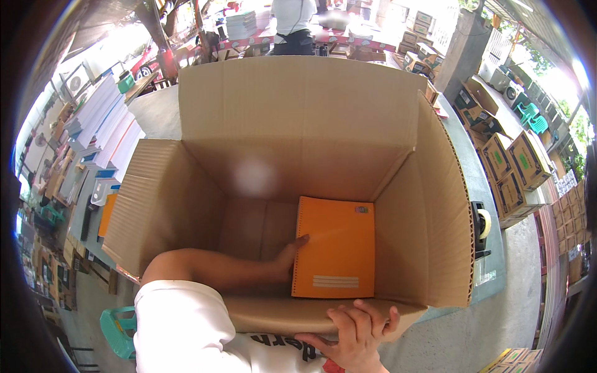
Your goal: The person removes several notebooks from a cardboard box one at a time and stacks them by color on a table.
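A large brown cardboard box (298,93) stands open with its flaps spread. Inside, against its right wall, lies an orange spiral notebook (336,248) with a row of binding holes down its left side. Reaching in over the left side, my left hand (288,258) grips the notebook's left edge, thumb on the cover and the other fingers hidden; whether more notebooks lie beneath cannot be seen. My right hand (359,332) is curled over the box's near edge, fingers on the inner side and thumb on the outer side.
Right of the box, a tape dispenser (481,229) sits on the grey table (491,267). Stacks of books (102,133) stand at the left. Closed cartons (516,168) are piled at the right, a green stool (118,332) is at lower left, and a person (294,25) stands beyond.
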`<action>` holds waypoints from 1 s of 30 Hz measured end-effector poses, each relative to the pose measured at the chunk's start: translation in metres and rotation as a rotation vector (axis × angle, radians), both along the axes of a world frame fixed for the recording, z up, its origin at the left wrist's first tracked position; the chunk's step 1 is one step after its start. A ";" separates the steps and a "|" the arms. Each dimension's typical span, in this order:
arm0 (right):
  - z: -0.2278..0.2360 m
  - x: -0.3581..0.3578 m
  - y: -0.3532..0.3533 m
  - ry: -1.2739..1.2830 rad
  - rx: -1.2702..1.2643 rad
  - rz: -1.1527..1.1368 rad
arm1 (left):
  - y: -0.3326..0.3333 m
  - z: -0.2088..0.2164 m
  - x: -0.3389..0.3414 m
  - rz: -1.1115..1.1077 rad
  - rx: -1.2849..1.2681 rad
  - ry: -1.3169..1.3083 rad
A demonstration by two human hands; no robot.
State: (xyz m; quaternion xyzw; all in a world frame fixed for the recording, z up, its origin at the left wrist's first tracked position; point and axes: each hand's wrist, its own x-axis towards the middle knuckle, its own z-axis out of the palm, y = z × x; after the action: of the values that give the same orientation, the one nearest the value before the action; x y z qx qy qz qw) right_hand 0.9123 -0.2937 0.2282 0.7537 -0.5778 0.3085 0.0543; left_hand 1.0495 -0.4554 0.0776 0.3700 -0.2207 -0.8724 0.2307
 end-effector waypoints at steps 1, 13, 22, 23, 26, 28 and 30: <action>0.002 0.000 0.001 -0.005 0.033 0.005 | -0.003 -0.015 0.007 -0.008 0.032 0.046; -0.012 0.005 0.000 0.137 -0.090 -0.070 | -0.002 0.007 0.022 -0.260 -0.127 -0.201; 0.002 0.017 0.006 0.093 -0.066 -0.158 | 0.008 0.207 0.115 0.092 -0.224 -0.118; -0.001 0.015 0.006 0.097 -0.067 -0.149 | 0.024 0.234 0.139 0.138 -0.301 -0.087; -0.004 0.014 0.005 0.197 -0.141 -0.177 | 0.093 0.278 0.215 0.434 -0.762 -0.156; -0.001 0.018 0.003 0.253 -0.119 -0.184 | 0.125 0.277 0.270 0.613 -0.928 -0.021; 0.007 0.027 0.004 0.196 -0.160 -0.176 | 0.137 0.274 0.320 0.661 -0.814 0.212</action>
State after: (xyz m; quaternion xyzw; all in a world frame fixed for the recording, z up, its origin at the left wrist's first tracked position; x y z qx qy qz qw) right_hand 0.9395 -0.2899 0.2349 0.7198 -0.6072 0.2726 0.1974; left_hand 1.3698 -0.3187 0.3519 0.2100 -0.3886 -0.6296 0.6391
